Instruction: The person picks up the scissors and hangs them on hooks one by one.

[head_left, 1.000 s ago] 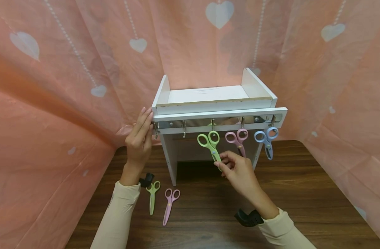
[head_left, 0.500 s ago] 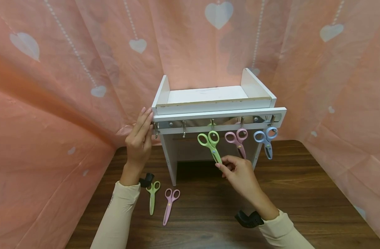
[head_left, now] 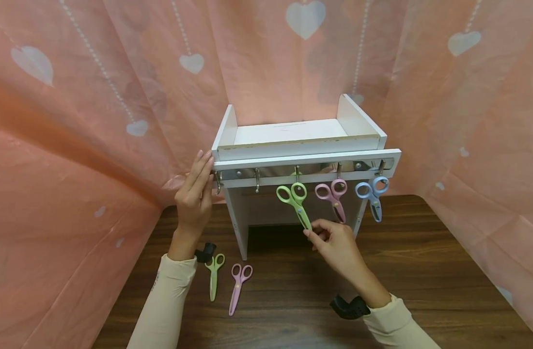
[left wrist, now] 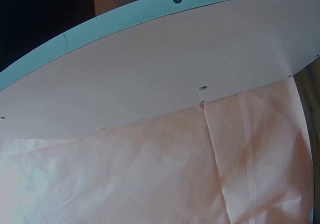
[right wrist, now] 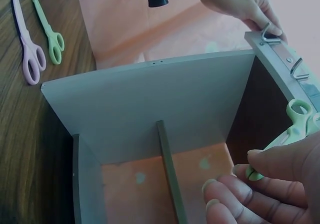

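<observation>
In the head view my right hand (head_left: 334, 242) pinches the blade tip of a light green pair of scissors (head_left: 299, 206) between thumb and index finger. Its handle rings are up at the middle hook (head_left: 297, 173) of the hook rail (head_left: 277, 180). My left hand (head_left: 193, 206) lies with straight fingers against the rail's left end. Pink scissors (head_left: 333, 193) and blue scissors (head_left: 373, 194) hang from the two hooks further right. In the right wrist view, thumb and fingertips close on the tip of the green scissors (right wrist: 287, 134). The left wrist view does not show the left hand.
The rail is on the front of a white shelf unit (head_left: 299, 150) standing on a dark wooden table (head_left: 292, 310). Another green pair of scissors (head_left: 213, 278) and another pink pair (head_left: 237, 293) lie front left. Two hooks (head_left: 257, 180) at left hold nothing. Pink curtain (head_left: 74, 218) surrounds it.
My right hand has shifted slightly down and right at the tip of the green scissors. The left hand stays at the rail's end, and the other scissors look unchanged.
</observation>
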Demonstrator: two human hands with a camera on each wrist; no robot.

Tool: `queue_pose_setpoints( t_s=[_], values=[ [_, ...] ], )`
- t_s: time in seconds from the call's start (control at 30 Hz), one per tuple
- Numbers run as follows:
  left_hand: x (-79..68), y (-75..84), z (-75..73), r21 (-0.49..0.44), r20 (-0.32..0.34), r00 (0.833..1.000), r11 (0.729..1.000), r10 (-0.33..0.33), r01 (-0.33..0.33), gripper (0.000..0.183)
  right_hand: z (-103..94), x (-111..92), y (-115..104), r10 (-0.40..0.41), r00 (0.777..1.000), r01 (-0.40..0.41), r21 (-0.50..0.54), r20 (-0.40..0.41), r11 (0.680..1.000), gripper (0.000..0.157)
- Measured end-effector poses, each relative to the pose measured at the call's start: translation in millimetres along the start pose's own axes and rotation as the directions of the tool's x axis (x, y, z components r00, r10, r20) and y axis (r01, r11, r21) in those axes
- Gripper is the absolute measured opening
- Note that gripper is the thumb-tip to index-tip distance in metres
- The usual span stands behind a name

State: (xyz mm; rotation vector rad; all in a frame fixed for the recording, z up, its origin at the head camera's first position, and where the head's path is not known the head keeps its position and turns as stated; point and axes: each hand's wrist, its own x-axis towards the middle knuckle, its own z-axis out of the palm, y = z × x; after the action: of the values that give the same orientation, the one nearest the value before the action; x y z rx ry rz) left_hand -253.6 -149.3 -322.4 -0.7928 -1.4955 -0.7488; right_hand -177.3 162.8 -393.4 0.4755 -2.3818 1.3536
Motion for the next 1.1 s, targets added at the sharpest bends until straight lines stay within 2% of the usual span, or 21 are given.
queue_pose_setpoints(
  t_s=[0.5, 0.83, 1.1],
  values=[
    [-0.4, 0.1, 0.4, -0.012, 0.002, 1.0, 1.0, -0.002, 0.002, 0.046, 2.2, 2.0, 7.3, 0.032, 0.999, -0.032, 0.001, 0.031, 0.999, 0.009],
    [-0.4, 0.1, -1.0, -0.026, 0.018, 1.0, 1.0, -0.002, 0.003, 0.035, 3.2, 3.1, 9.5, 0.051, 0.997, -0.052, 0.013, 0.052, 0.999, 0.01],
    [-1.0, 0.5, -0.5, -0.012, 0.007, 1.0, 1.0, -0.009, 0.01, 0.047, 3.1, 1.9, 9.4, 0.07, 0.995, -0.071, 0.013, 0.067, 0.997, 0.009]
  ],
)
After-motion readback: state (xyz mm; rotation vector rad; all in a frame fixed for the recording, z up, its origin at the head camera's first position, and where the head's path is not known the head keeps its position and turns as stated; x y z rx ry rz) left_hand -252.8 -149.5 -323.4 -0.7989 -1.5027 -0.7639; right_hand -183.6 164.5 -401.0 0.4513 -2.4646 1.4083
